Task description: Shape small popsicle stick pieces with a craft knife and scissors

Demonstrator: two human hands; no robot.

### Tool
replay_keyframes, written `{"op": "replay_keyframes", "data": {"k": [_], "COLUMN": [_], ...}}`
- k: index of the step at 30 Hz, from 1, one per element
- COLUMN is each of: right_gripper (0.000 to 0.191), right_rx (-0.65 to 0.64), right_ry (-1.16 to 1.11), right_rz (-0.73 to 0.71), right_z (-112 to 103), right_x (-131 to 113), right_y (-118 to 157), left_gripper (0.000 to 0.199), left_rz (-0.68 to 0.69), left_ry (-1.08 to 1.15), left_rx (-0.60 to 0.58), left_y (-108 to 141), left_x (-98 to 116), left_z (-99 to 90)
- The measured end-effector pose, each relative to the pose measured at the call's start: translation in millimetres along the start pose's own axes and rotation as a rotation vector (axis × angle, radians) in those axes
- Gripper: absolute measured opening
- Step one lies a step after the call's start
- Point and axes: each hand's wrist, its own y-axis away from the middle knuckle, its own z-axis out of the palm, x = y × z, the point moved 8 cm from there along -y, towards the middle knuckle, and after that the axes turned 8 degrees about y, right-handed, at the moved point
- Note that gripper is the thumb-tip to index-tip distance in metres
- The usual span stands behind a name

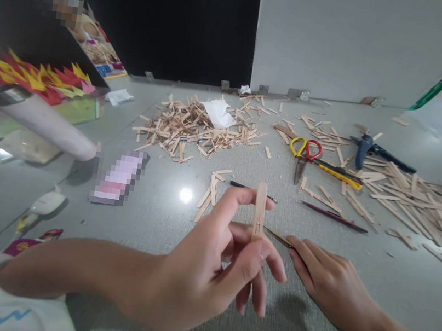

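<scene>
A short wooden craft stick [260, 204] stands upright in my left hand [205, 268], pinched at its lower end by the thumb and fingers, with the index finger curled behind it. Some small marks or nicks show near the stick's lower part. My right hand [335, 276] rests low over the floor, its fingers closed on a thin pointed tool [281, 239]. The tool's tip points left, close to the stick's lower end; whether they touch I cannot tell. Behind the left hand lies a dark pen-like tool [238, 185], partly covered by the fingers.
Beyond my hands are a heap of stick pieces [185, 127] with white tissue [219, 113], scissors [302, 158], a yellow cutter [339, 175], a blue glue gun [367, 148], a dark red pen-like tool [333, 216] and long sticks [418, 206]. Leftward lies a white tube [48, 123].
</scene>
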Motion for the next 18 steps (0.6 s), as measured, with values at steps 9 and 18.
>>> {"op": "replay_keyframes", "data": {"k": [9,18], "right_gripper": [0.042,0.02], "right_rx": [-0.02,0.15], "right_ry": [-0.017,-0.09], "right_rz": [0.011,0.254], "right_z": [5,-40], "right_x": [1,24], "right_y": [4,-4], "left_gripper": [0.018,0.024], "left_rz": [-0.034,-0.029], "left_ry": [-0.015,-0.264], "left_rx": [0.004,0.008], "left_y": [0,-8], "left_x": [0,6], "left_z": [0.2,-11.5]}}
